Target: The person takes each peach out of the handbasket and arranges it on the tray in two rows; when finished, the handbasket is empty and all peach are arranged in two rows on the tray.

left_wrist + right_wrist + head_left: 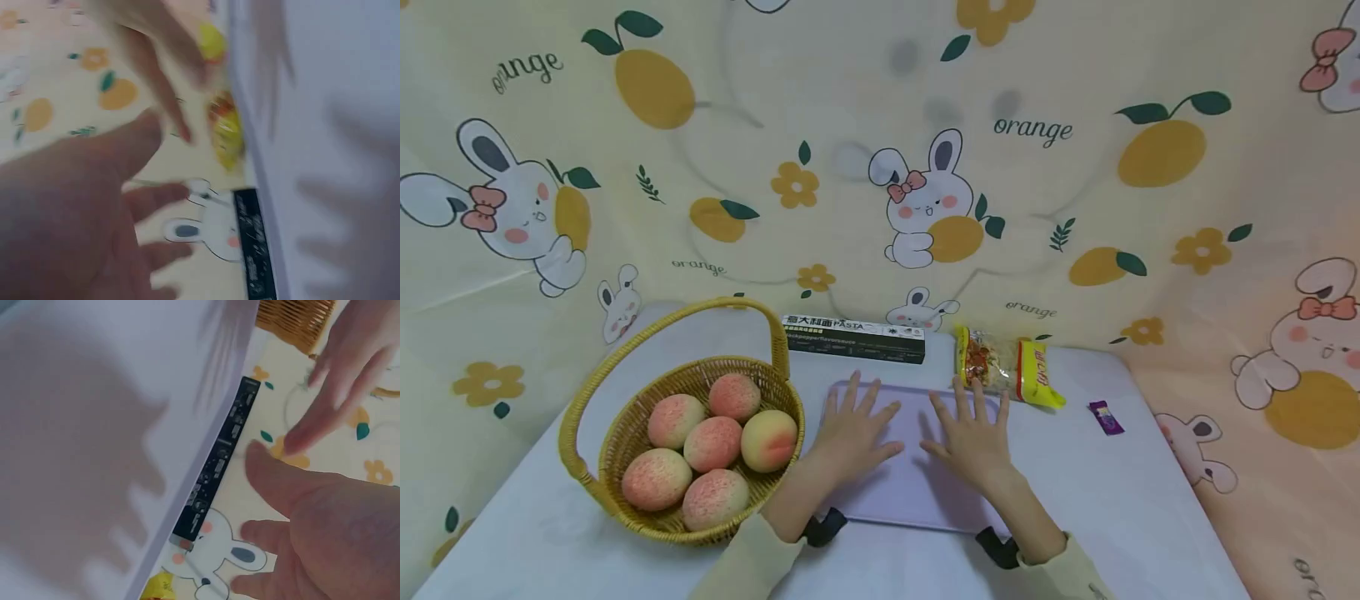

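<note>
Head view high, facing forward-down; close wrist views share tray, pasta box.

You've room to pass R, btwn tray & purple pkt; basket blocks L, pasta box + yellow bag far.

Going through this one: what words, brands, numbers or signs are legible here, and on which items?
"orange": on the cloth, several times, one cut off at the right edge.
"意大利面 PASTA": on the box.
"pepperflavorsauce": also on the box, its beginning unclear.
Box's remaining print: too small or blurred.
Red lettering on the bag: unreadable.
Packet: markings too small.
Tray: no lettering visible.
</note>
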`<state>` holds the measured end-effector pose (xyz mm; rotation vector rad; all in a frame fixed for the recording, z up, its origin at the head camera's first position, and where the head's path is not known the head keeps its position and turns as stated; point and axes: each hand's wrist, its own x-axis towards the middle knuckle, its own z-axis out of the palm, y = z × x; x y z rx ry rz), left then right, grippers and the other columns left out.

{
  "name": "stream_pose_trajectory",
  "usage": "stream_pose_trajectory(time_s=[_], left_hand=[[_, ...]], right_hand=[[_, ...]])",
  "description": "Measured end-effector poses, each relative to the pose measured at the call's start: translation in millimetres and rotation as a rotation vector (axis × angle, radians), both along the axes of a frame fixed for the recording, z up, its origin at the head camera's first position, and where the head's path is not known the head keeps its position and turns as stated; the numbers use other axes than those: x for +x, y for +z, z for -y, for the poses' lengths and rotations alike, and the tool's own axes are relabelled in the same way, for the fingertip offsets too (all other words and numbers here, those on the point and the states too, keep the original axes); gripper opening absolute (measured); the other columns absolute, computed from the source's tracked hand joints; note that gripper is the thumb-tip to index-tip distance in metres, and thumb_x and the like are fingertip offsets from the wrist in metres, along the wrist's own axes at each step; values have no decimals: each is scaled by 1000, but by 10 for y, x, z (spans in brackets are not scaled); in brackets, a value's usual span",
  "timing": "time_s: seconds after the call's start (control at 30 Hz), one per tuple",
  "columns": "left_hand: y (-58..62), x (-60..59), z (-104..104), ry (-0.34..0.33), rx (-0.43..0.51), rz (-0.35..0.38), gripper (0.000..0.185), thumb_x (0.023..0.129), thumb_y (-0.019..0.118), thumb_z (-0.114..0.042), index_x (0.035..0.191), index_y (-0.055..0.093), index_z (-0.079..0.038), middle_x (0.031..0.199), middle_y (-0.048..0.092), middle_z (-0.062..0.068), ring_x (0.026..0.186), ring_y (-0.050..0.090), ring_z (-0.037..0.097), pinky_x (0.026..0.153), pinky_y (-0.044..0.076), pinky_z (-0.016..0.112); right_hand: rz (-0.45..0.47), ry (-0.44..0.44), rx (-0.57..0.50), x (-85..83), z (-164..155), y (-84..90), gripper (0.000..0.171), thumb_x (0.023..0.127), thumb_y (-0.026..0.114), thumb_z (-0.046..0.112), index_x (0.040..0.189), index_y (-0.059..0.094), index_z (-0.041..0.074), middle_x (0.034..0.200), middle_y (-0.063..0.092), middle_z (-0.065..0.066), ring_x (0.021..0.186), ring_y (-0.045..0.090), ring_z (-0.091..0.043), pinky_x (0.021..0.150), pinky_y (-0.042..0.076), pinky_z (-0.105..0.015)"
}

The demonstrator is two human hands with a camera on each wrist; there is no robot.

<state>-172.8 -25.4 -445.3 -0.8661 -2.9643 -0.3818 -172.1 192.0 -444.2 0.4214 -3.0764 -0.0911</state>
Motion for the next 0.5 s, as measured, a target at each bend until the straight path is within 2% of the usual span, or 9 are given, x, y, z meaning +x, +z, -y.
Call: stream_pose_trajectory(time_s=[0.07, 0.13, 0.2, 0.23, 0.27, 0.3, 0.37, 0.43, 0.5], left_hand=[[68, 132, 108, -130, 141, 124, 54, 101, 51, -48, 144, 54, -15, 152, 43, 15, 145, 28, 39, 114, 25, 59], [150, 307, 279, -230, 292, 282, 48, 102, 51, -44, 138, 59, -12, 143, 54, 10, 138, 43, 29, 113, 34, 49], [228, 486, 500, -262, 432, 415, 41, 103, 51, -41, 129, 65, -13, 129, 64, 0, 123, 56, 18, 103, 45, 39], [259, 572, 620, -255, 500, 458, 37, 103, 52, -40, 124, 68, -14, 122, 67, -4, 115, 59, 14, 97, 49, 36], [283, 651, 744, -243, 559, 468, 31, 103, 53, -37, 118, 70, -17, 114, 68, -8, 105, 61, 10, 90, 52, 33], [297, 728, 871, -222, 609, 448, 24, 103, 54, -35, 112, 71, -20, 105, 69, -11, 97, 61, 7, 83, 53, 29], [293, 857, 1114, -177, 706, 319, 10, 101, 60, -23, 98, 69, -25, 88, 64, -16, 80, 57, 2, 69, 51, 23], [256, 987, 1342, -126, 799, 117, 23, 95, 64, -6, 86, 63, -27, 75, 57, -16, 67, 51, 0, 58, 46, 19], [199, 1116, 1542, -26, 884, -170, 32, 87, 68, 7, 77, 61, -22, 65, 51, -14, 59, 45, -2, 50, 38, 15]], right_hand=[[16, 4, 1, -7, 0, 18, 72, 92, 62, 55, 150, 46, 16, 157, 30, -24, 145, 21, -48, 109, 0, -75], [31, 12, 0, -11, 6, 34, 69, 91, 64, 53, 147, 50, 14, 153, 38, -24, 142, 29, -48, 108, 2, -76], [33, 27, 4, -13, 20, 44, 65, 90, 66, 51, 142, 55, 13, 147, 46, -23, 137, 37, -47, 108, 6, -76], [35, 34, 4, -12, 31, 47, 63, 90, 66, 50, 140, 56, 13, 145, 49, -23, 136, 40, -47, 108, 8, -76], [34, 43, 0, -12, 43, 46, 62, 90, 67, 49, 138, 58, 13, 142, 52, -22, 134, 43, -47, 108, 9, -76], [32, 52, -8, -15, 55, 40, 60, 89, 69, 48, 137, 59, 12, 139, 55, -22, 131, 45, -46, 107, 10, -77], [26, 66, -18, -15, 83, 29, 59, 89, 70, 47, 134, 60, 11, 133, 59, -20, 126, 50, -45, 107, 14, -76], [39, 71, -33, -16, 114, 17, 58, 89, 70, 46, 134, 61, 11, 130, 61, -19, 122, 53, -43, 107, 18, -75], [54, 77, -42, -18, 142, 8, 57, 89, 70, 45, 134, 61, 11, 127, 63, -17, 119, 56, -42, 106, 23, -73]])
